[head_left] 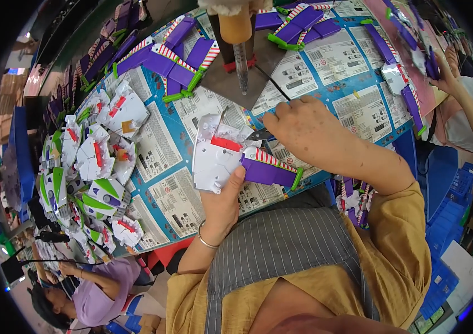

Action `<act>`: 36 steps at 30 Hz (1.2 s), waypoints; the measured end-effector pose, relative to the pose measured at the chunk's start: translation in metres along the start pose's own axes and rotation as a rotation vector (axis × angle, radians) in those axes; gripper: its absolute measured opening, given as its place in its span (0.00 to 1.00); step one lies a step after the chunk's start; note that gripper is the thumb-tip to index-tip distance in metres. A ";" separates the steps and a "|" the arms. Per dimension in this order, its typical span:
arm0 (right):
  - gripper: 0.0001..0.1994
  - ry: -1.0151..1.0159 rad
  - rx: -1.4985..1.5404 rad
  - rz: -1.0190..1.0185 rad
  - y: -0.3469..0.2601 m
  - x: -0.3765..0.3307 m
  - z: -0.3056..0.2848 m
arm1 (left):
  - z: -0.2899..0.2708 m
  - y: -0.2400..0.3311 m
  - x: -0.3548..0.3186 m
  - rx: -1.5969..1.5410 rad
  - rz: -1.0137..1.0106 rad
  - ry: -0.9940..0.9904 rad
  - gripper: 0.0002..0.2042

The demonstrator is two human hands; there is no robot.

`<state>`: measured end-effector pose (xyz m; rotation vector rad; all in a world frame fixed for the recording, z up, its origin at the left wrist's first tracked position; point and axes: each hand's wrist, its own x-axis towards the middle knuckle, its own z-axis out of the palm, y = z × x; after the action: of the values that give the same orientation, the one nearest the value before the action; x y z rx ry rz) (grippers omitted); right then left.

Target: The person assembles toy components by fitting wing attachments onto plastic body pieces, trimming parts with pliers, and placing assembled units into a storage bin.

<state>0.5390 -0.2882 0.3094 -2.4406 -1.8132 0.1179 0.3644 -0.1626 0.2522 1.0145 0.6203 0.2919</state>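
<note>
My left hand (222,209) grips a white plastic toy shell (211,164) from below, thumb on its face. A red strip (226,144) sits across the shell, and a purple toy wing (270,171) with a red-striped edge and green tip extends from its right side. My right hand (303,131) is closed just above the wing, around a dark tool (259,134) that looks like pliers, pointing at the shell's edge. Its handles are hidden in my fingers. A thin black rod (272,82) runs from the machine to beside my right hand.
A machine with a vertical metal tip (241,69) stands ahead of my hands. White shells (94,153) pile up at left; purple wings (175,64) line the back. Printed sheets (178,195) cover the table (183,162). Another person's hand (445,69) holds parts at right; another person (100,289) sits lower left.
</note>
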 end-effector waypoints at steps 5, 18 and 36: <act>0.05 0.021 -0.114 -0.067 0.019 0.017 0.020 | -0.001 0.014 0.022 0.011 -0.078 -0.062 0.26; 0.10 -0.027 0.249 0.183 0.058 0.027 0.030 | 0.028 0.035 0.063 -0.115 -0.170 -0.041 0.22; 0.14 -0.099 0.406 0.192 0.061 0.030 0.032 | 0.043 0.039 0.052 -0.095 -0.081 0.018 0.23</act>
<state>0.6013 -0.2762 0.2701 -2.3355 -1.4101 0.5709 0.4339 -0.1469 0.2836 0.8945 0.6565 0.2565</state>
